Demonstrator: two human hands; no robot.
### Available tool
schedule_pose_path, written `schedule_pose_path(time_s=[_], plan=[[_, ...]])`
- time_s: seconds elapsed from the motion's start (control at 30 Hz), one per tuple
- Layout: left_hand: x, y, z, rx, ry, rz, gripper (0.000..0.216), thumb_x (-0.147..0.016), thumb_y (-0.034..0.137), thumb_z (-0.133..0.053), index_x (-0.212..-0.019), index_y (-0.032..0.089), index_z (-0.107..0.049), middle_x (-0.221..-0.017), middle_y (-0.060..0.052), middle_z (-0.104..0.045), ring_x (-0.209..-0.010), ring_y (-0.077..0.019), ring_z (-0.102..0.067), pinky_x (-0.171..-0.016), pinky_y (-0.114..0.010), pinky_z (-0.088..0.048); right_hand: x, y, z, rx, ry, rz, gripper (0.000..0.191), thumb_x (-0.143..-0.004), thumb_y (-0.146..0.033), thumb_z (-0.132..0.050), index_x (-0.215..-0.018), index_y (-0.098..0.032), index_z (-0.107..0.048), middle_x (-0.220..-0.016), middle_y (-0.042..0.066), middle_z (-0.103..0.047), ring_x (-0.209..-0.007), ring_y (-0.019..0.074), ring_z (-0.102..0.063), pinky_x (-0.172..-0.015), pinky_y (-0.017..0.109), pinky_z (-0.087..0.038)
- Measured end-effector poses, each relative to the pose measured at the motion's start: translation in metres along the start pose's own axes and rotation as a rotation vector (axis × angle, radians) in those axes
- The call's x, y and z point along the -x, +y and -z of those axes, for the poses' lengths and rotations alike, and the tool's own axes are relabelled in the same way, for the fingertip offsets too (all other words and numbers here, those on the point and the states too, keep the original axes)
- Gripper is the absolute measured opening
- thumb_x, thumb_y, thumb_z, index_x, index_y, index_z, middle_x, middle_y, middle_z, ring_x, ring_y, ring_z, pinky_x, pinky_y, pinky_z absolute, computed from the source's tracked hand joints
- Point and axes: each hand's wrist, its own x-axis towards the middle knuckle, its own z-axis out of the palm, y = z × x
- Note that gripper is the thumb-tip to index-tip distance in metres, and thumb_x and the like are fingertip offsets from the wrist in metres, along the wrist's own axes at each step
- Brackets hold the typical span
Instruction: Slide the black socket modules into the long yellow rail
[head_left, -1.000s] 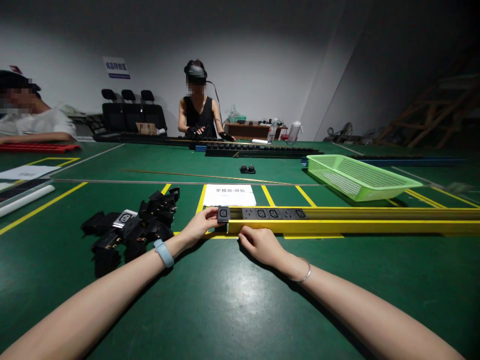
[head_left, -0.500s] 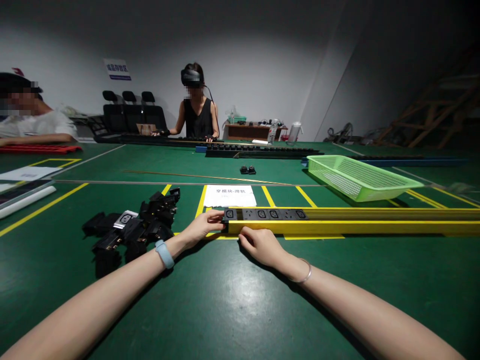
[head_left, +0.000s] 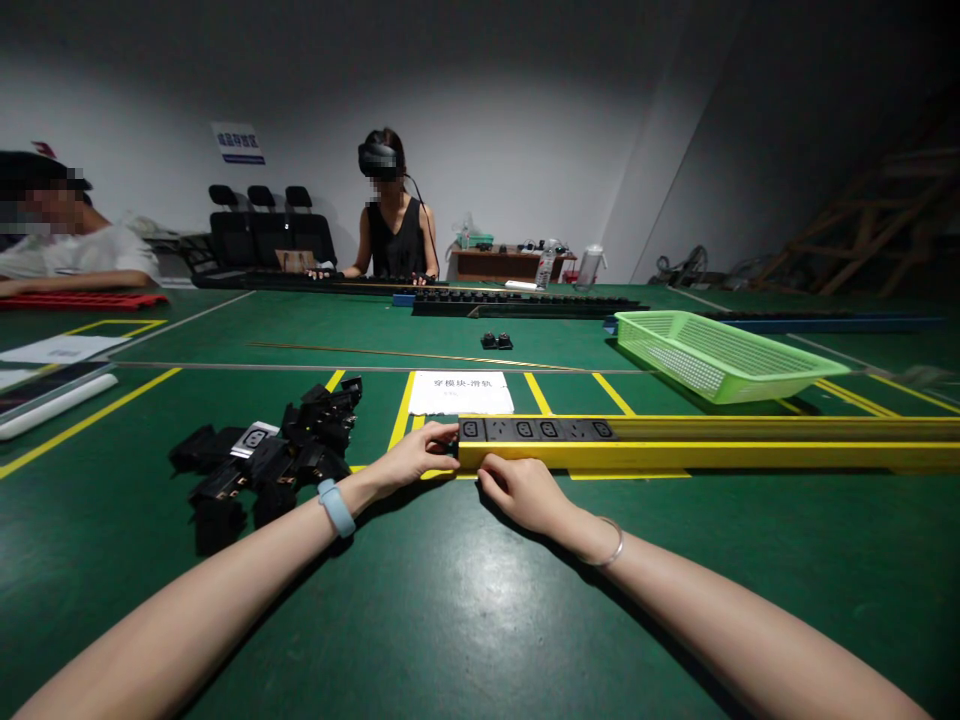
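Observation:
A yellow rail [head_left: 712,455] lies crosswise in front of me, a row of black socket modules [head_left: 525,429] set in its channel. My left hand [head_left: 424,452] is at the rail's left end, thumb and fingers bent around the end of the outermost socket module [head_left: 472,430], which sits about level with the rail's end. Its fingertips are partly hidden there. Curled into a fist, my right hand [head_left: 525,492] rests against the rail's near wall, and I see nothing inside it. A pile of loose black socket modules [head_left: 270,455] lies left of my left hand.
Behind the rail are a paper label [head_left: 461,392], a light green basket [head_left: 727,360] and two small black parts [head_left: 496,341]. A thin rod [head_left: 405,353] lies farther back. One person [head_left: 396,225] works across the table, another [head_left: 75,235] at far left.
The outermost socket module has slid right into the rail, from sticking out slightly to about level with its end. My left hand has moved right with it; my right hand has stayed put.

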Motion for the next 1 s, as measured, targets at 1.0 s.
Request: schedule_pose_path(time_s=[1.0], plan=[[0.001,0.002,-0.015,-0.070,0.058,-0.117,0.050,-0.061,0.000,-0.053,-0.108,0.013,-0.063,-0.099,-0.007,-0.069,-0.096,-0.0213,-0.059,-0.092,-0.034,-0.043,-0.040,-0.026,-0.005,-0.023,0.365,0.430,0.020,-0.089,-0.020,-0.049,-0.108,-0.017,-0.054,-0.107,0.011,-0.062,-0.102,0.0235,-0.053,-0.093,0.042,-0.042]])
